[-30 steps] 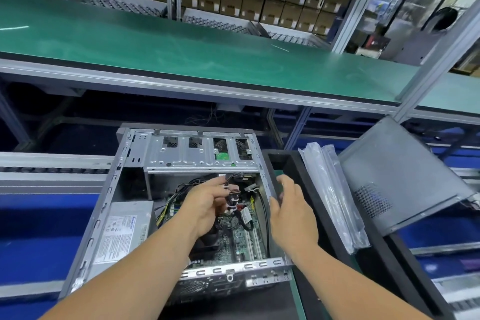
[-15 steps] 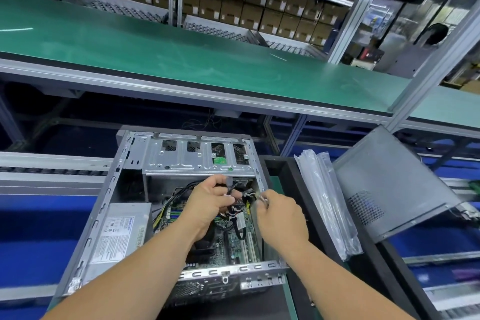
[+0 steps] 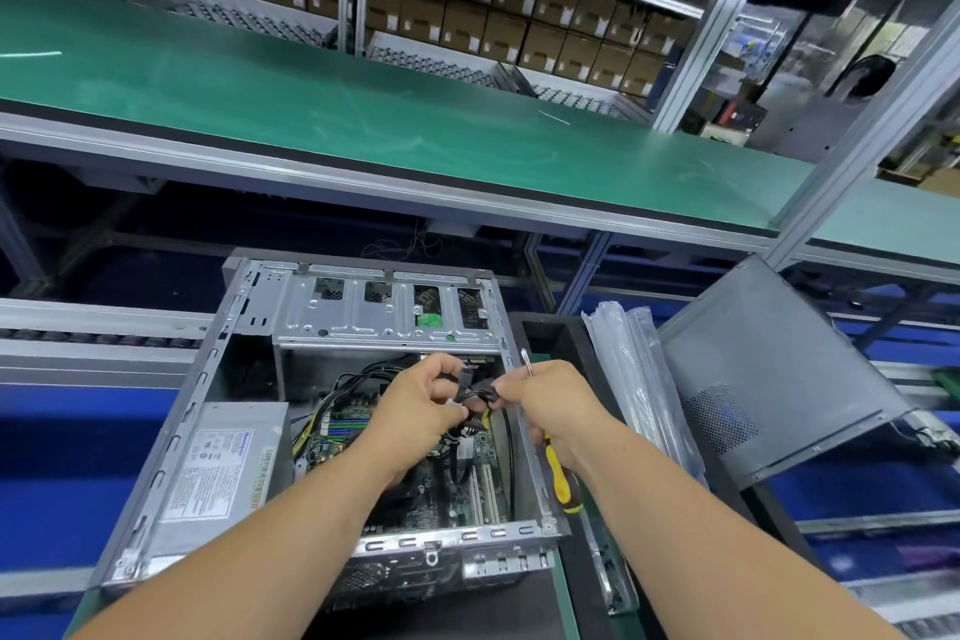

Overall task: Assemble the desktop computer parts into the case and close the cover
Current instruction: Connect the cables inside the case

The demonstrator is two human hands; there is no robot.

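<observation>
The open metal computer case [image 3: 202,390] lies on its side before me, with the motherboard [image 3: 457,478], a grey power supply [image 3: 223,473] at its left and a drive cage [image 3: 384,312] at the far end. My left hand [image 3: 421,411] pinches a bundle of black cables [image 3: 475,392] above the motherboard. My right hand [image 3: 550,405] holds the same cable bundle at its fingertips and grips a yellow-and-black screwdriver [image 3: 558,483], whose metal tip sticks up past the knuckles. The grey side cover [image 3: 769,379] leans at the right, off the case.
A black tray [image 3: 550,333] stands right of the case with clear plastic bags [image 3: 634,390] leaning in it. A green-topped bench [image 3: 363,120] runs across behind, with shelves of cardboard boxes [image 3: 467,16] beyond. Blue conveyor surfaces lie to the left and right.
My right hand moved left from the case's right edge to the cables and now meets my left hand on the bundle. The bundle has risen slightly.
</observation>
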